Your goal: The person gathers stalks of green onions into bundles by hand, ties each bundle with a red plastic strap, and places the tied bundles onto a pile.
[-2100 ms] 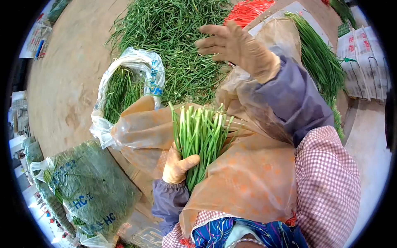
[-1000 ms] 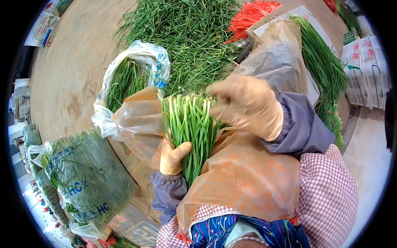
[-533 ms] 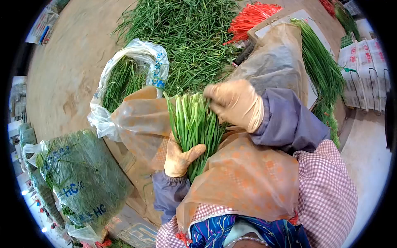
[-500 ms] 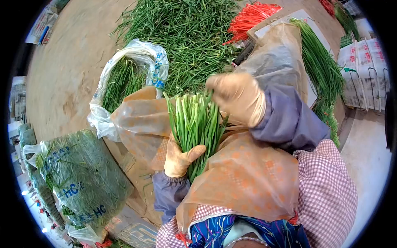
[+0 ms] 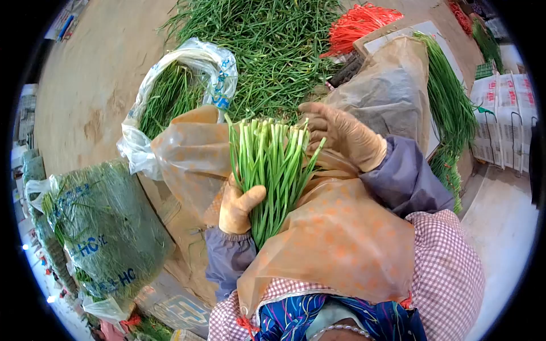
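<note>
Stalks point(image 5: 270, 170), slender and green with pale ends, stand bunched over the translucent orange-patterned apron point(image 5: 347, 244) in the head view, grasped by the tan-gloved left hand point(image 5: 238, 209), thumb across their front. The tan-gloved right hand point(image 5: 347, 136) hovers beside the pale ends, fingers loosely extended; contact I cannot tell.

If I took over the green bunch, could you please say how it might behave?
The green bunch looks slim-stalked, so it would probably bend rather than stay rigid. It may splay if the left hand lets go, as no tie shows.
</note>
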`<state>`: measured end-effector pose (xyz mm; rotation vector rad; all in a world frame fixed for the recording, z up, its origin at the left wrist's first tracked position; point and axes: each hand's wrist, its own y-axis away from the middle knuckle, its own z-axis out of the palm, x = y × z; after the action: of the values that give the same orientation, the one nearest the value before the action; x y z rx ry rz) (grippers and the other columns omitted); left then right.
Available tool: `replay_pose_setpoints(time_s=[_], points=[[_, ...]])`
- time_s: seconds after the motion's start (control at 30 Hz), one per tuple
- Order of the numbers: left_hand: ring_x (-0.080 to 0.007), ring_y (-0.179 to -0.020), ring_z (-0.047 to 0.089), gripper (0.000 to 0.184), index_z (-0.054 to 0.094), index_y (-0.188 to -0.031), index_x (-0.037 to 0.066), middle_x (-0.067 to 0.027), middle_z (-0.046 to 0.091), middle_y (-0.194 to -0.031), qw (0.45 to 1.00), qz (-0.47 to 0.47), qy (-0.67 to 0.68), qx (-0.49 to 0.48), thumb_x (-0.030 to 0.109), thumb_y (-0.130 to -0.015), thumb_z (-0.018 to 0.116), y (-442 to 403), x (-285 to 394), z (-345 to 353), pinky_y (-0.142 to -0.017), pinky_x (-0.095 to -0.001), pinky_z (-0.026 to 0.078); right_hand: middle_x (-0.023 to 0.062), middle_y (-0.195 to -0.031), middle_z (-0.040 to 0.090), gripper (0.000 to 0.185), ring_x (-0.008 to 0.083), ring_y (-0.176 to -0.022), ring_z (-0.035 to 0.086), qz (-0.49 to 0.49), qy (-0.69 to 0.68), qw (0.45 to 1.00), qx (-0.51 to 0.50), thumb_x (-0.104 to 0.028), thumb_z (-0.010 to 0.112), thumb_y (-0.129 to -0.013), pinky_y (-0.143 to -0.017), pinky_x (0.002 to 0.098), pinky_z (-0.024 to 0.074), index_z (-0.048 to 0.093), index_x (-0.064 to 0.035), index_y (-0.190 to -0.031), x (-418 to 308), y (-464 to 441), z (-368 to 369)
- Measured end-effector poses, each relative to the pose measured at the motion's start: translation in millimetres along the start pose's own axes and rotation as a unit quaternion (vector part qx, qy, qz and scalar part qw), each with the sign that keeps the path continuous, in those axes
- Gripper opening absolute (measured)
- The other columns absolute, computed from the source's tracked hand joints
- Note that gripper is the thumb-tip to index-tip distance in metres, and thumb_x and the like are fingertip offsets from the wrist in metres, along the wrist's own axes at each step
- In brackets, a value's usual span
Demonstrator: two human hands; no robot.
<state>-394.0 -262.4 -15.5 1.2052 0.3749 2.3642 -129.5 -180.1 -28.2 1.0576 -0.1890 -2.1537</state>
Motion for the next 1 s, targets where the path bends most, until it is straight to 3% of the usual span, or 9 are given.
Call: replay_pose_setpoints(time_s=[0.07, 0.13, 0.33, 0.57, 0.77, 0.87, 0.9, 0.93, 1.0], points=[[-0.0239, -0.105, 0.063, 0.063, 0.048, -0.135, 0.003, -0.0117, 0.062, -0.121, 0.998, -0.008, 0.059, 0.01, 0.021, -0.08, 0.074, 0.2, 3.9, 9.4, -0.091, -0.0372, 0.053, 0.0078, -0.106, 0.063, 0.052, 0.0156, -0.092, 0.061, -0.021, -0.019, 1.0, 0.007, -0.04, 0.057, -0.097, -0.078, 0.0302, 0.0497, 0.047, -0.0026, -0.132, 8.0, 3.8, 23.9], [-0.0241, -0.105, 0.063, 0.062, 0.048, -0.136, 0.003, -0.0119, 0.062, -0.121, 0.997, -0.021, 0.075, 0.019, 0.02, -0.081, 0.073, 1.2, 4.7, 10.0, -0.091, -0.0374, 0.053, 0.0043, -0.097, 0.064, 0.044, 0.0149, -0.085, 0.061, -0.061, 0.161, 0.985, 0.017, -0.037, 0.057, -0.098, -0.075, 0.03, 0.0499, 0.052, -0.002, -0.125, -3.6, 1.2, 20.9], [-0.0247, -0.106, 0.064, 0.06, 0.047, -0.136, 0.003, -0.0131, 0.062, -0.123, 0.994, -0.039, 0.099, -0.001, 0.016, -0.083, 0.07, 0.0, -0.9, 10.6, -0.092, -0.039, 0.053, 0.0047, -0.069, 0.058, 0.017, 0.011, -0.065, 0.054, -0.225, 0.532, 0.815, 0.054, -0.018, 0.064, -0.094, -0.061, 0.0284, 0.0457, 0.065, -0.0011, -0.093, -16.7, -9.9, 29.3], [-0.019, -0.107, 0.061, 0.06, 0.049, -0.133, 0.0, -0.0105, 0.062, -0.122, 0.999, -0.009, -0.045, -0.021, 0.01, -0.079, 0.074, 5.1, 12.9, 25.6, -0.093, -0.0341, 0.049, -0.002, -0.073, 0.062, 0.016, 0.0059, -0.054, 0.059, -0.087, 0.166, 0.98, 0.07, -0.02, 0.061, -0.097, -0.049, 0.0216, 0.0511, 0.065, -0.0055, -0.093, -16.1, -17.8, 13.3], [-0.0192, -0.115, 0.057, 0.071, 0.044, -0.139, 0.0, -0.01, 0.06, -0.128, 0.996, -0.028, -0.049, -0.073, 0.009, -0.077, 0.078, 1.7, 15.3, 27.7, -0.102, -0.0345, 0.043, 0.0017, -0.064, 0.062, 0.016, 0.0095, -0.047, 0.055, -0.066, 0.206, 0.969, 0.117, -0.021, 0.064, -0.094, -0.043, 0.0216, 0.0425, 0.065, -0.0067, -0.088, -35.5, -28.4, 22.3], [-0.0185, -0.118, 0.055, 0.074, 0.041, -0.141, 0.001, -0.0097, 0.058, -0.131, 0.995, -0.023, -0.062, -0.074, 0.007, -0.077, 0.078, 1.5, 13.9, 26.8, -0.104, -0.0346, 0.041, 0.0059, -0.064, 0.06, 0.021, 0.0158, -0.055, 0.06, -0.322, 0.186, 0.916, 0.15, -0.013, 0.046, -0.095, -0.052, 0.0274, 0.0493, 0.063, -0.0042, -0.086, -82.5, -52.8, -1.7], [-0.0183, -0.118, 0.055, 0.074, 0.041, -0.141, 0.001, -0.0097, 0.058, -0.131, 0.995, -0.02, -0.066, -0.072, 0.007, -0.077, 0.077, 1.0, 13.2, 26.5, -0.104, -0.0345, 0.041, 0.0078, -0.068, 0.062, 0.019, 0.0175, -0.061, 0.061, -0.329, 0.149, 0.92, 0.152, -0.008, 0.045, -0.093, -0.059, 0.0293, 0.0526, 0.062, -0.0032, -0.087, -110.8, -61.3, -29.6], [-0.018, -0.119, 0.055, 0.074, 0.04, -0.142, 0.001, -0.0096, 0.058, -0.132, 0.994, -0.023, -0.072, -0.08, 0.005, -0.078, 0.077, -0.3, 11.3, 24.1, -0.104, -0.0345, 0.041, 0.009, -0.074, 0.066, 0.013, 0.0196, -0.065, 0.064, -0.383, 0.051, 0.898, 0.211, -0.011, 0.052, -0.094, -0.066, 0.0318, 0.0556, 0.061, -0.003, -0.091, -131.8, -71.2, -55.1], [-0.018, -0.119, 0.055, 0.073, 0.04, -0.142, 0.001, -0.0096, 0.058, -0.132, 0.994, -0.024, -0.077, -0.074, 0.004, -0.078, 0.076, -1.1, 8.1, 23.8, -0.105, -0.0344, 0.041, 0.0111, -0.079, 0.068, 0.011, 0.021, -0.069, 0.067, -0.388, 0.129, 0.876, 0.256, -0.012, 0.058, -0.093, -0.07, 0.0331, 0.0566, 0.061, -0.0011, -0.095, -147.9, -75.7, -54.3]])
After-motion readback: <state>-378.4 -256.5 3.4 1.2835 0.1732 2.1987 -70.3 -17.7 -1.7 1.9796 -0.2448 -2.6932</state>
